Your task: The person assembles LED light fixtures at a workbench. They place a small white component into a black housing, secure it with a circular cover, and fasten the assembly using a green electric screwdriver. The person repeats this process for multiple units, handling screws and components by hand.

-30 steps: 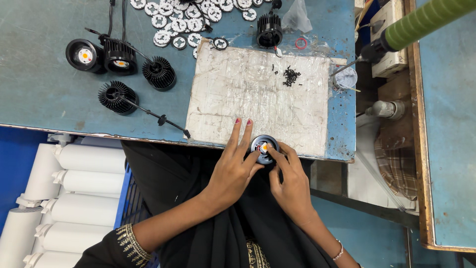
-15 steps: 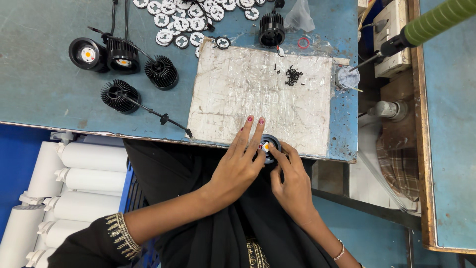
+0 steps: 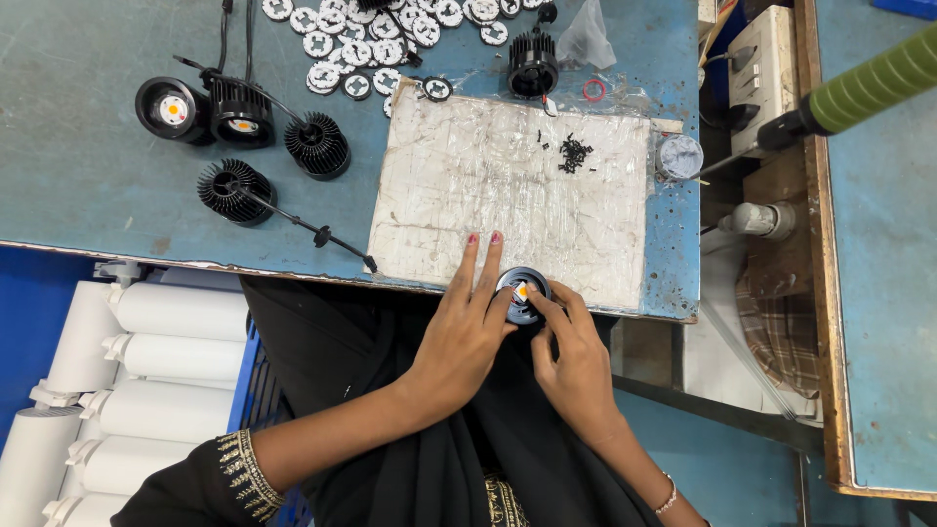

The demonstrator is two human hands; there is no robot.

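- Your left hand and right hand pinch the small round black lamp housing with the orange centre between their fingertips, at the near edge of the foil-wrapped white board.
- Keep it level and pressed evenly from both sides.
- Loose black screws lie well apart up the board.
- Black finned heat sinks with cables sit left on the blue surface.

Setting: small lamp-assembly workshop. Evidence: worn blue bench; black finned heat sinks with trailing leads; heap of white round LED boards; loose black screws on taped work mat; stacked white lamp housings beside the bench.
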